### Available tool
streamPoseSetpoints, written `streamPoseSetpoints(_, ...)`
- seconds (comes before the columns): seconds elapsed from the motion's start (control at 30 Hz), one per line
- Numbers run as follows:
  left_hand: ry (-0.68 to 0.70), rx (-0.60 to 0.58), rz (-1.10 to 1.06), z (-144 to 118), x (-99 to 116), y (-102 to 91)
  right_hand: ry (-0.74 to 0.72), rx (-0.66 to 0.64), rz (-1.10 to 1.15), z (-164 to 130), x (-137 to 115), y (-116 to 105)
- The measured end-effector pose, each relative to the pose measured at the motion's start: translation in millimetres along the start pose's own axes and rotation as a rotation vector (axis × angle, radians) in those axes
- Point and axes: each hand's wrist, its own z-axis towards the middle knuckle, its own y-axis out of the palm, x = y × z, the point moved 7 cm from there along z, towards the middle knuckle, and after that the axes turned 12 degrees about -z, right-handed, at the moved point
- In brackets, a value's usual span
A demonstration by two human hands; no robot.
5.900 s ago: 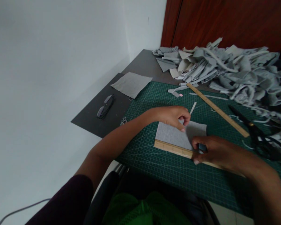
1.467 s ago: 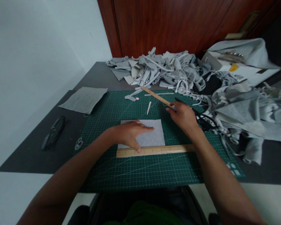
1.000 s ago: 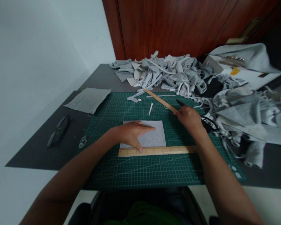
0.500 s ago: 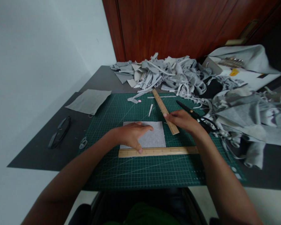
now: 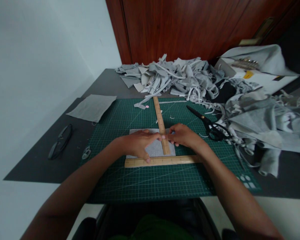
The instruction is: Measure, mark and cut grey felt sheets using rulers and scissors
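Note:
A grey felt square lies on the green cutting mat. A wooden ruler lies crosswise along its near edge. My left hand presses flat on the felt, thumb on that ruler. A second wooden ruler runs away from me over the felt's right part. My right hand grips this second ruler at its near end, fingertips meeting those of the left hand.
Black scissors lie on the mat to the right. A heap of grey fabric scraps fills the back and right. Another grey felt piece and dark glasses lie on the left. A box stands back right.
My right hand picked up the second ruler from the mat's far side, swung it upright and brought it onto the felt. The left hand stayed pressed on the felt.

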Motion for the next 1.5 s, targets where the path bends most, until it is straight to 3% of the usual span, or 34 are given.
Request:
streamPoseSetpoints(0.13, -0.02, -0.017, 0.004, 1, 1, -1.9, -0.153, 0.024, -0.22, -5, -9, -11)
streamPoseSetpoints(0.2, -0.035, -0.024, 0.009, 1, 1, -3.0, -0.191, -0.03, -0.283, -10, -9, -13)
streamPoseSetpoints(0.37, -0.042, -0.019, 0.018, 2, 1, -3.3, -0.2, -0.239, -0.399, -29, -8, -7)
streamPoseSetpoints(0.53, -0.005, 0.003, 0.018, 0, 2, -3.9, -0.16, -0.244, -0.564, -37, -9, 0)
streamPoseSetpoints(0.7, 0.023, 0.006, -0.018, 1, 3, -7.7, -0.125, -0.244, -0.583, -37, -9, 2)
streamPoseSetpoints(0.9, 0.061, 0.307, 0.086, 12, 10, -16.5, -0.135, -0.249, -0.578, -38, -10, 1)
streamPoseSetpoints(1.0, 0.082, 0.208, 0.148, 17, 15, 2.1, -0.13, -0.245, -0.589, -39, -11, 0)
streamPoseSetpoints(1.13, -0.015, 0.072, 0.18, 19, 13, 22.5, -0.117, -0.217, -0.608, -42, -13, -2)
streamPoseSetpoints(1.5, 0.017, 0.122, 0.188, 19, 21, 29.3, -0.121, -0.224, -0.6, -40, -11, -2)
